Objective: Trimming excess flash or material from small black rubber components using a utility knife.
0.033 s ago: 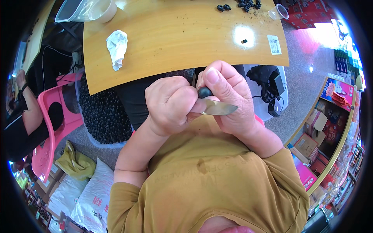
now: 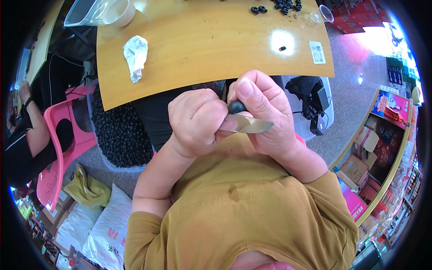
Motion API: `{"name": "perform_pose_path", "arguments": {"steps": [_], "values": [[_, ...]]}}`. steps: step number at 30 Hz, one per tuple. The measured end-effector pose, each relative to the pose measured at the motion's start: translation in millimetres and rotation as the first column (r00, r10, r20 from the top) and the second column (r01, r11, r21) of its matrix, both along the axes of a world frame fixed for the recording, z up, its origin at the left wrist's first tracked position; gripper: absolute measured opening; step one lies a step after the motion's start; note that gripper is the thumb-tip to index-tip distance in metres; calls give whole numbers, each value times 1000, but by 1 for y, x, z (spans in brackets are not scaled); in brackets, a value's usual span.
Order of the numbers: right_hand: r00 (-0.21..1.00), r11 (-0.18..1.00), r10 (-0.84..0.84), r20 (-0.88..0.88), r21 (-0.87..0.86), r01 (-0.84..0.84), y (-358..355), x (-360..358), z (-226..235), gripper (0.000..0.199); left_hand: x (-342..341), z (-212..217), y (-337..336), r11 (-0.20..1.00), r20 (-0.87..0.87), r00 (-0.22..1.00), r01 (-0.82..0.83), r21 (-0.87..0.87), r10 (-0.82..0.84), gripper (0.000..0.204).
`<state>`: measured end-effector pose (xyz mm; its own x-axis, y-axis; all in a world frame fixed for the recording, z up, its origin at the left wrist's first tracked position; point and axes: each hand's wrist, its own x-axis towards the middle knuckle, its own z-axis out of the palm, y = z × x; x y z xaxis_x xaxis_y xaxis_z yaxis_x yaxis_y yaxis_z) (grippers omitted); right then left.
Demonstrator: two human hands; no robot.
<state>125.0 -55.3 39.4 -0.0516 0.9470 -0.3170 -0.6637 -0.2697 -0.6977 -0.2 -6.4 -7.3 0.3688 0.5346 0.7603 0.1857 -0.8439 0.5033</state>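
The left hand [image 2: 195, 121] is closed in a fist around the handle of a small knife [image 2: 245, 124], whose bare steel blade points to the right across the palm of the right hand [image 2: 265, 112]. The right hand is clamped on a small round black fruit [image 2: 236, 106], pinched between thumb and fingers just above the blade and touching it, close in front of the person's mustard-yellow shirt [image 2: 243, 211]. Beyond the hands lies a curved wooden bench [image 2: 202, 49]. On its far right edge sits a scatter of small black ring-shaped pieces [image 2: 281, 6], with 1 more black piece [image 2: 282, 48] lying alone nearer the middle. Just right of the scatter, a small clear plastic cup [image 2: 322, 15] lies tipped on its side; what it holds cannot be told. At the far left corner a clear plastic container [image 2: 87, 13] sits touching a pale round bowl [image 2: 119, 11]. A crumpled white tissue [image 2: 136, 56] rests on the left part of the bench. Below the bench edge, a clear bin [image 2: 118, 130] is filled with many dark round fruits, beside a pink plastic chair [image 2: 63, 135].
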Motion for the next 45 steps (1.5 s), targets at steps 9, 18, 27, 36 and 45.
{"name": "perform_pose_path", "arguments": {"steps": [9, 18, 27, 36, 45], "values": [[358, 909, -345, 868, 213, 358, 111, 21, 123, 39, 0, 4, -2, 998, 35, 998, 47, -50, -46, 34], [-59, 268, -963, 262, 927, -263, 177, 85, 43, 27, -6, 4, -2, 997, 23, 999, 35, -72, -33, 32], [-313, 905, -425, 849, 397, -151, 118, 117, -62, 25, 3, 0, -5, 980, -3, 994, 109, -166, -112, 31], [-393, 931, -335, 856, 236, -279, 133, 127, -83, 22, 2, -1, -4, 977, -9, 994, 101, -189, -105, 29], [753, 991, -86, 652, 132, -1, 72, 59, -29, 28, -9, 3, 8, 954, -19, 1000, -14, -301, 9, 25]]}}
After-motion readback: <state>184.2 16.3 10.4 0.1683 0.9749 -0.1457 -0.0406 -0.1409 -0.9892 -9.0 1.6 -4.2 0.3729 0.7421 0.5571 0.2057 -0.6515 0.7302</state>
